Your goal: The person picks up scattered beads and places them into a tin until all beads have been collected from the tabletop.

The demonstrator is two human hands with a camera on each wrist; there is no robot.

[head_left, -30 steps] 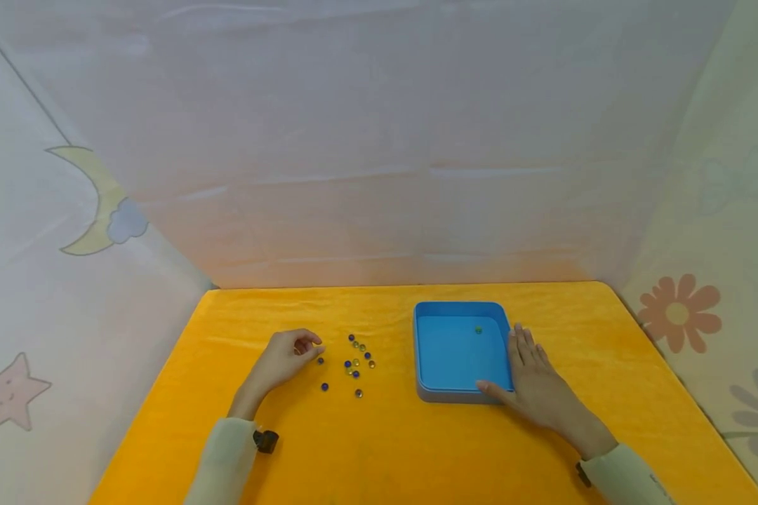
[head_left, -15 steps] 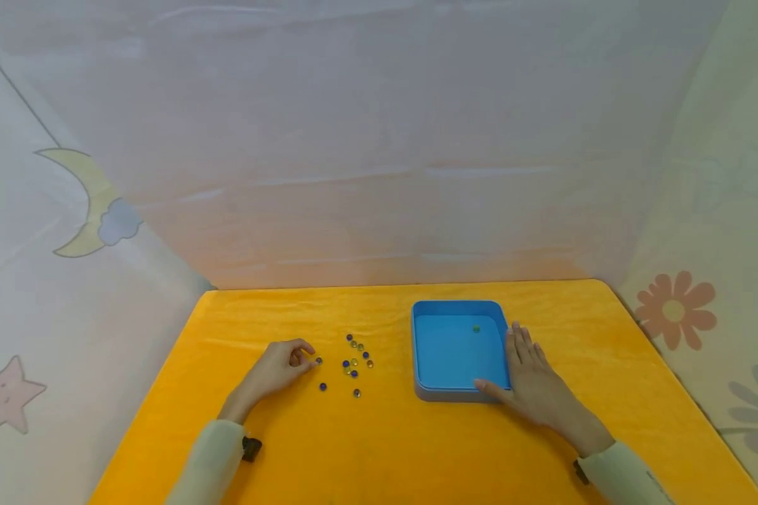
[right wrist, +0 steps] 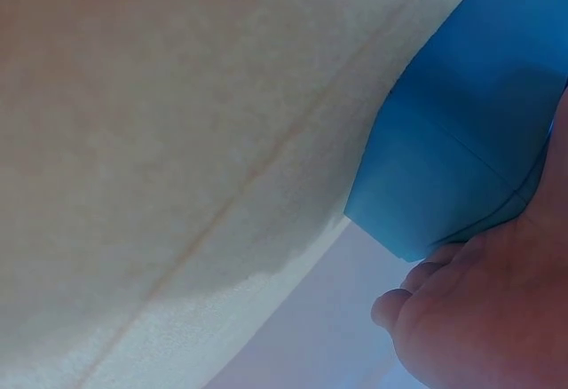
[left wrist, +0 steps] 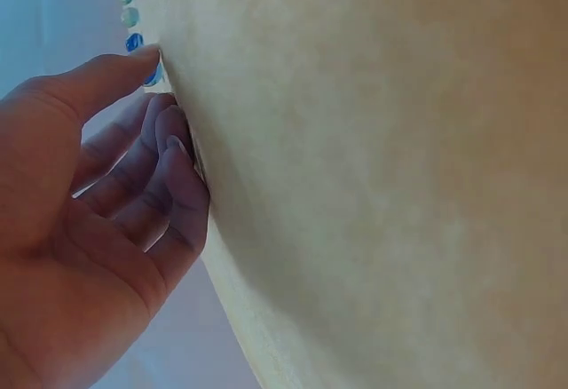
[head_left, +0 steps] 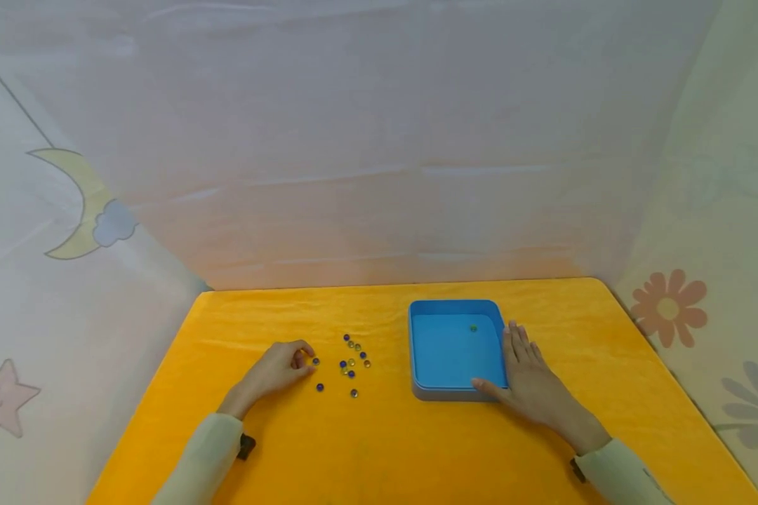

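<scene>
Beyond both hands, a pale cloth backdrop [head_left: 354, 140] rises behind a table [head_left: 379, 449] covered in yellow plush, which spreads out beneath the two arms. Just left of the right hand [head_left: 533, 382] sits a shallow blue box [head_left: 445, 354], open at the top. That hand lies with fingers straight and side by side along the near box wall, its thumb spread out to the rim on the person's side. The box looks light and fairly stiff, likely to slide if nudged; its upright walls offer the surest hold.

Across the cloth, the left hand [head_left: 274, 368] bends low, thumb and forefinger on either side of a small blue bead [head_left: 316, 361], the other fingers curled; whether they pinch it or only flank it, the views do not settle. Just right of the left fingertips, loose beads [head_left: 351, 374] in blue, yellowish and amber dot the plush, well apart from the right hand. A lone greenish bead [head_left: 473, 328] lies inside the box, near the right fingertips. Glossy and probably glass, the beads should prove light, hard, slick and apt to roll; a fingertip pinch at the sides, low against the cloth, would suit.
</scene>
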